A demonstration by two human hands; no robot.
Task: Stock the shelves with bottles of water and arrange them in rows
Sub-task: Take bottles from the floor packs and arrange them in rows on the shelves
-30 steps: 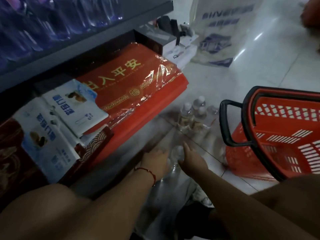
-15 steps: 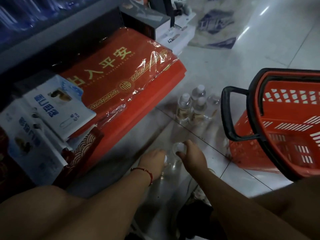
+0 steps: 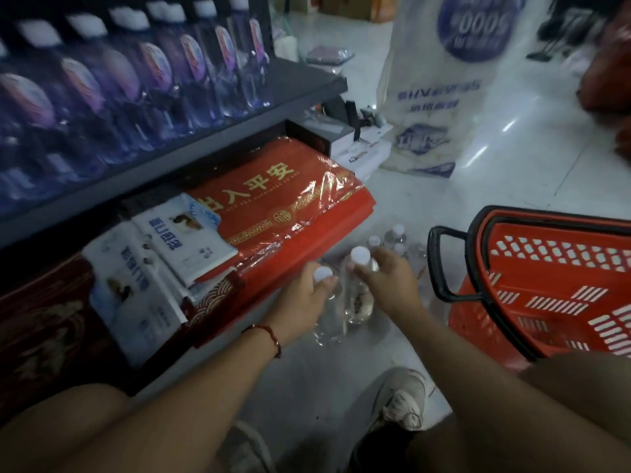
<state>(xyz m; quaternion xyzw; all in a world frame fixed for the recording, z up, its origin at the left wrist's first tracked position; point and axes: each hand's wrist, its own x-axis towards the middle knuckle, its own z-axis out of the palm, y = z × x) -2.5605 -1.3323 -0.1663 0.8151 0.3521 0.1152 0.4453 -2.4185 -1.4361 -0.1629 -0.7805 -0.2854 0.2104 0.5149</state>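
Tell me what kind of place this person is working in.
Most likely a small shop. A dark shelf holds a row of bottled water, a red shopping basket sits on the tiled floor, and packaged red doormats lie below the shelf.

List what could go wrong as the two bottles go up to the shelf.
1. Each hand, left and right, grips its bottle near the cap, so one may slip.
2. The shelf row looks full; a new bottle might topple others.
3. Floor bottles by the basket could get knocked.
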